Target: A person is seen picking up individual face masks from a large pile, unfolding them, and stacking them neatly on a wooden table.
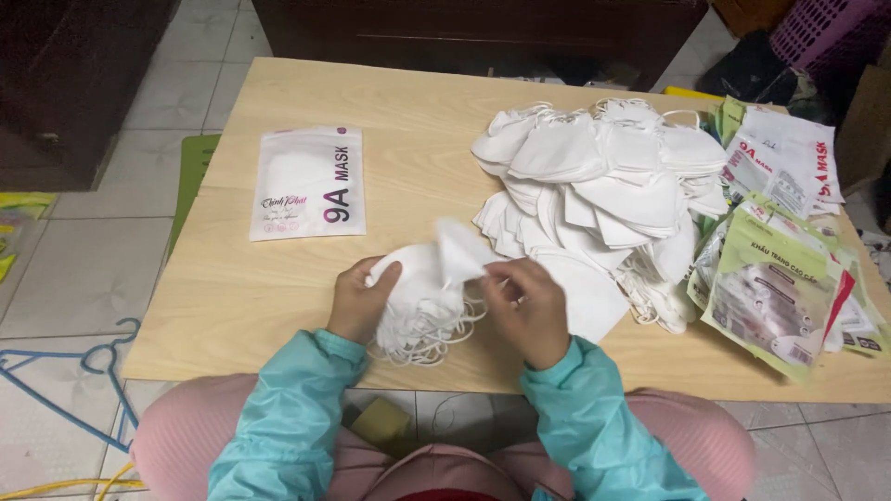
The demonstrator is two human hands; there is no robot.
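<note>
My left hand (360, 301) grips a small stack of white folded face masks (418, 288) at the table's near edge, their ear loops hanging in a tangle below. My right hand (527, 308) pinches the top mask (461, 249) of that stack, which is blurred and lifted. Both hands wear teal sleeves. A large heap of loose white masks (599, 186) lies just right of my hands.
A filled white mask pouch (308, 183) lies flat at the left of the wooden table (278, 297). Green and white empty pouches (780, 278) pile at the right edge. A blue hanger (65, 371) lies on the tiled floor at left.
</note>
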